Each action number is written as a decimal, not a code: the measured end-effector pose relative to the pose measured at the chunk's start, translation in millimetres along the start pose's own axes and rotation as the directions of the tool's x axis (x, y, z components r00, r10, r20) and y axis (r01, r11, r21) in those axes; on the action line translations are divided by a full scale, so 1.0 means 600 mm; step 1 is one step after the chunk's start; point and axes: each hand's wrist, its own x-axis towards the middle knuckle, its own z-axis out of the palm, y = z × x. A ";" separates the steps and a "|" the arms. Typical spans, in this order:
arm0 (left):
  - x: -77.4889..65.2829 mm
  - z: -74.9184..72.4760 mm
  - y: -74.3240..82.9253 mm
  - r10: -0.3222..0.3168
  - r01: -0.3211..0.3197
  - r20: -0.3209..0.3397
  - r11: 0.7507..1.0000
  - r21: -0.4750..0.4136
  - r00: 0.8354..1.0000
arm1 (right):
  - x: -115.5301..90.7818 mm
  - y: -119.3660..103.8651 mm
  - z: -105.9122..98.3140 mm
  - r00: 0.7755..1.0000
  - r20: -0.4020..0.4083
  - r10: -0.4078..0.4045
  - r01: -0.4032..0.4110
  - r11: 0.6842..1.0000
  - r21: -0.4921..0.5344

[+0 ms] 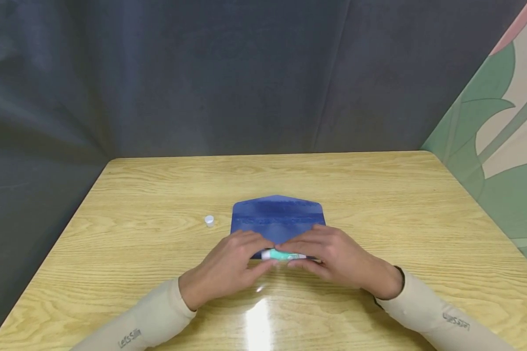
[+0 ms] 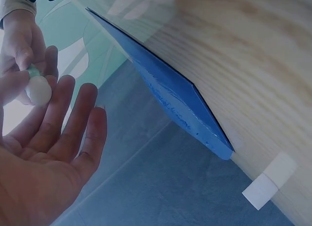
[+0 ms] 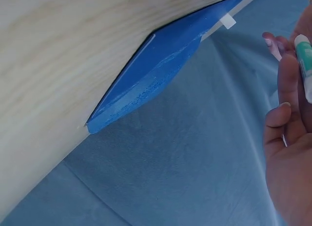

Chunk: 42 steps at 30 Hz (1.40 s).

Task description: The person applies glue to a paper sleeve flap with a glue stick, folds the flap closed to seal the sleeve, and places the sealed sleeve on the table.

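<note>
A glue stick (image 1: pixel 283 255) with a green label and white ends lies level between my two hands, over the near edge of a blue envelope (image 1: pixel 277 225). My left hand (image 1: pixel 233 259) pinches its left end between thumb and forefinger; the other fingers are spread, as the left wrist view shows. At the opposite end, my right hand (image 1: pixel 335 254) holds the glue stick with thumb and fingers. The envelope lies with its flap (image 1: pixel 277 204) unfolded away from me, with a rough, streaky band across it. Both hands hide the envelope's near corners.
A small white cap (image 1: pixel 209 221) stands on the wooden table (image 1: pixel 158 195), left of the envelope. Dark cloth (image 1: pixel 246 78) hangs behind the table and along its left side. A patterned green and beige surface (image 1: pixel 500 146) borders the right.
</note>
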 end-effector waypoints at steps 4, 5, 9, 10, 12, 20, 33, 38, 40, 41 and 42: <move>0.001 0.001 -0.002 0.009 -0.009 -0.038 1.000 -0.002 0.999 | -0.005 0.003 -0.004 0.999 0.020 0.039 -0.039 0.999 -0.002; 0.002 0.002 -0.003 0.010 -0.010 -0.050 1.000 -0.005 0.999 | -0.006 0.004 -0.005 0.998 0.026 0.049 -0.049 0.999 -0.001; 0.002 0.001 -0.004 -0.006 0.005 -0.091 1.000 -0.014 0.996 | -0.010 0.007 -0.011 0.994 0.052 0.097 -0.097 0.995 -0.008; 0.002 0.001 -0.004 -0.010 0.009 -0.098 1.000 -0.015 0.995 | -0.011 0.008 -0.011 0.992 0.057 0.110 -0.110 0.994 -0.011; 0.001 0.001 -0.004 -0.013 0.011 -0.114 1.000 -0.014 0.993 | -0.012 0.008 -0.012 0.989 0.064 0.131 -0.131 0.991 -0.015; 0.003 0.001 -0.006 -0.001 0.000 -0.148 1.000 -0.005 0.989 | -0.013 0.009 -0.014 0.980 0.079 0.181 -0.179 0.983 -0.038; -0.002 -0.001 -0.007 -0.028 0.027 -0.143 1.000 -0.012 0.989 | -0.014 0.009 -0.010 0.978 0.044 0.204 -0.201 0.977 -0.073; -0.003 -0.001 -0.007 -0.025 0.023 -0.144 1.000 -0.015 0.989 | -0.013 0.009 -0.009 0.983 0.023 0.183 -0.181 0.981 -0.071; -0.003 -0.002 -0.008 -0.022 0.020 -0.146 1.000 -0.016 0.989 | -0.013 0.009 -0.009 0.982 0.020 0.186 -0.184 0.980 -0.081; -0.003 -0.001 -0.008 -0.020 0.018 -0.147 1.000 -0.015 0.989 | -0.013 0.008 -0.009 0.981 0.020 0.191 -0.189 0.978 -0.086; -0.003 -0.002 -0.008 -0.019 0.017 -0.148 1.000 -0.013 0.989 | -0.013 0.008 -0.009 0.981 0.020 0.194 -0.192 0.977 -0.090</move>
